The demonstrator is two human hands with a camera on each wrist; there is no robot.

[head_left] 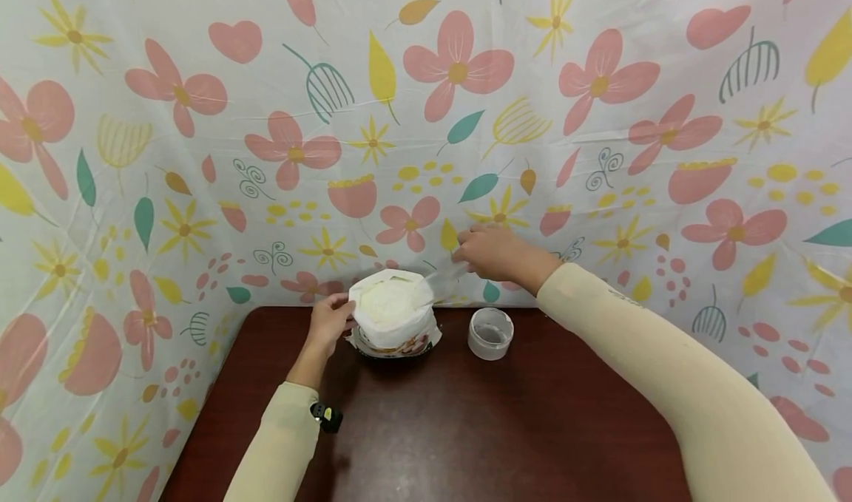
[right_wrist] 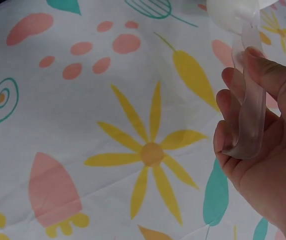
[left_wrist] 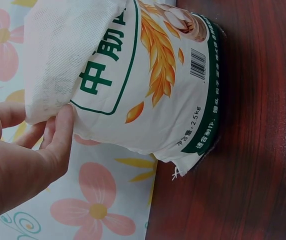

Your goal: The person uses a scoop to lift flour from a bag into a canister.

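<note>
A white cloth bag of flour (head_left: 382,332) stands upright at the back of the table, its top folded outward around the pale flour (head_left: 387,301). In the left wrist view the bag's printed side (left_wrist: 155,75) shows wheat ears and green lettering. My left hand (head_left: 330,320) pinches the folded rim at the bag's left side, between thumb and fingers. Above and right of the opening, my right hand (head_left: 495,252) grips a clear plastic scoop (right_wrist: 252,107) by its handle. The scoop's head points down-left to the flour; white shows in it, though its contents are partly cut off.
A round clear plastic container (head_left: 490,333) stands on the dark red wooden table (head_left: 466,428), to the right of the bag. Flower-patterned cloth (head_left: 426,117) hangs right behind the table and along its left side. My left wrist wears a black strap device (head_left: 326,416).
</note>
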